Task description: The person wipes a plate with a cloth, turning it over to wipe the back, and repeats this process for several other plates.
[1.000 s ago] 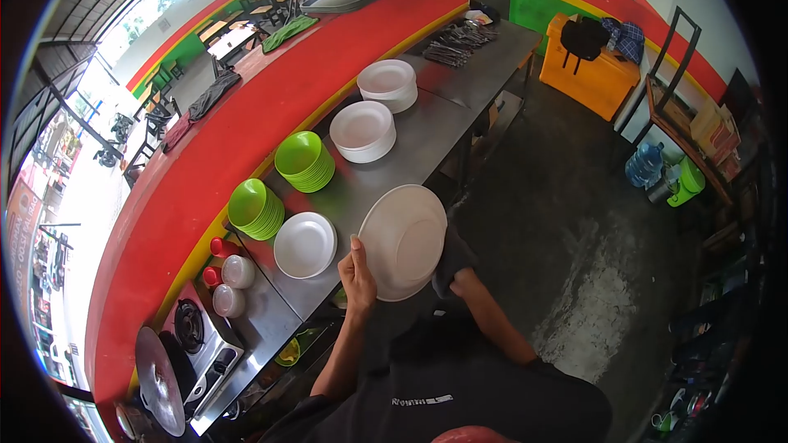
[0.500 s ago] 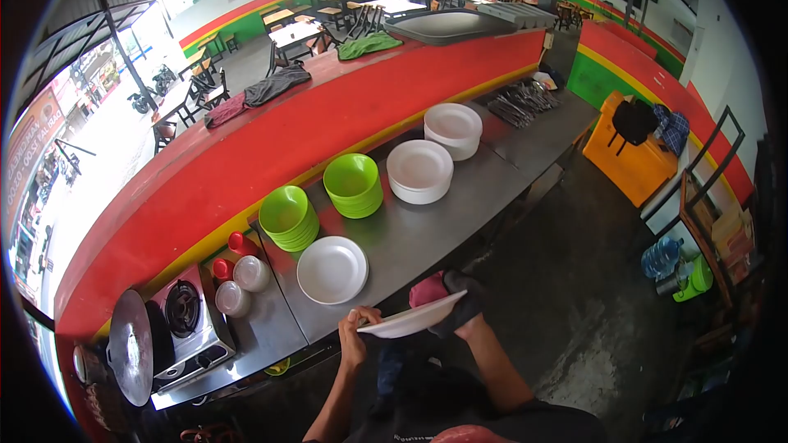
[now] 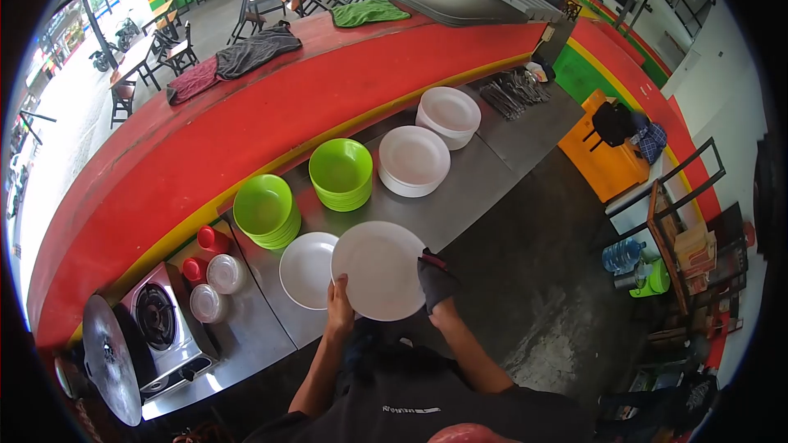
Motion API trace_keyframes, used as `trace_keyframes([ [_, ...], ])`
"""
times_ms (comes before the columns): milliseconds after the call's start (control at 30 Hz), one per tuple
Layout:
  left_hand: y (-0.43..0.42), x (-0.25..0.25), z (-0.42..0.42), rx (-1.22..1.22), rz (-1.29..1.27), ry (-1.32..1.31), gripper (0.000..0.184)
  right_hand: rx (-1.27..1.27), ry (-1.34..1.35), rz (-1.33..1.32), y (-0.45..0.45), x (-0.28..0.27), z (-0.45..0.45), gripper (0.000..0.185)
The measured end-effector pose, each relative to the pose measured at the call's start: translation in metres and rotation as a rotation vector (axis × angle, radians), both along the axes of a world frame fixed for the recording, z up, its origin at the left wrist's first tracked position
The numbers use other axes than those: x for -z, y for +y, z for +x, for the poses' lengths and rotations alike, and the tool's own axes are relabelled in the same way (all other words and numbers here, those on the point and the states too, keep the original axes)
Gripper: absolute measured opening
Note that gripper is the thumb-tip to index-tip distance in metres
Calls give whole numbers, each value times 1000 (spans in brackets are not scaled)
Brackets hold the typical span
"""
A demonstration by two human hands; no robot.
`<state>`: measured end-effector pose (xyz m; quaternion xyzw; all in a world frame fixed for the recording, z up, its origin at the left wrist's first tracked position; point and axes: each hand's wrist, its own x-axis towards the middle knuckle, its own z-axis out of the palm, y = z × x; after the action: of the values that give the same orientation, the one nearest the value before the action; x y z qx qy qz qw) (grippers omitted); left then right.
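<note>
A white plate (image 3: 379, 271) is held up in front of me, its round face turned toward the camera. My left hand (image 3: 340, 305) grips its lower left edge, thumb on the face. At the right edge, my right hand (image 3: 438, 285) is wrapped in a dark cloth (image 3: 437, 279) with a reddish part, and the cloth presses against the rim. Partly behind the held plate, another white plate (image 3: 305, 272) lies on the metal counter (image 3: 472, 197). Beyond it stand two stacks of green bowls (image 3: 267, 209) and two stacks of white plates (image 3: 414, 160).
At left are a gas stove (image 3: 168, 324), a large round metal lid (image 3: 112, 359), red cups (image 3: 213, 239) and clear lidded tubs (image 3: 225, 274). Cutlery (image 3: 515, 93) lies at the counter's far end. A red ledge (image 3: 328, 86) runs behind, bearing cloths (image 3: 259, 50) and a grey tray (image 3: 447, 5).
The held plate has turned from nearly edge-on to face the camera and has come up over the counter, overlapping the lying plate. Both hands moved with it; the view tilted down.
</note>
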<state>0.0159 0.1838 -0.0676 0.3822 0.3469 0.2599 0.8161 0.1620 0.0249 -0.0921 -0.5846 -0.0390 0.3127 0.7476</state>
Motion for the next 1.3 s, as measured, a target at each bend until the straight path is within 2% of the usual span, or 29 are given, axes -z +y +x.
trace_keyframes([
  [67,13,1,14,5,187,69,48,-8,-69,-168,10,5,8,46],
  [100,19,1,21,8,280,104,47,8,-48,-154,18,-17,7,50],
  [300,47,-11,57,164,590,223,41,45,-195,-188,9,-9,37,60],
  [400,52,2,76,243,709,299,40,89,-200,-266,0,-11,48,59],
  [467,55,7,90,298,696,296,39,148,-86,-280,4,-47,48,47],
  [533,59,7,105,375,606,333,38,170,36,-300,10,-79,57,47],
  [567,60,7,114,369,670,326,38,162,98,-316,13,-91,68,51],
  [633,61,7,132,355,790,319,39,145,143,-286,13,-86,86,56],
  [733,59,11,167,307,809,347,42,144,112,-205,14,-66,121,54],
  [800,61,25,191,288,738,302,46,131,14,-252,21,-47,159,51],
  [867,60,48,220,226,678,224,51,51,-206,-326,22,11,215,49],
  [933,67,88,252,139,667,118,55,33,-401,-286,37,9,258,48],
  [967,70,105,268,94,714,173,57,37,-482,-259,47,11,272,47],
  [1067,67,159,299,20,874,362,62,-228,-583,-430,54,59,345,40],
  [1100,69,165,311,2,952,420,63,-178,-552,-400,59,58,354,33],
  [1133,73,169,323,-23,1033,472,64,-148,-641,-347,66,62,364,31],
  [1167,75,173,331,-40,935,415,65,-116,-735,-286,76,66,376,30],
  [1200,72,154,336,-56,835,360,65,-86,-823,-225,84,71,386,28],
  [1233,69,146,339,-69,732,308,66,-130,-795,-200,89,77,394,28],
  [1300,69,141,344,-110,716,332,64,-210,-732,-157,96,87,408,29],
])
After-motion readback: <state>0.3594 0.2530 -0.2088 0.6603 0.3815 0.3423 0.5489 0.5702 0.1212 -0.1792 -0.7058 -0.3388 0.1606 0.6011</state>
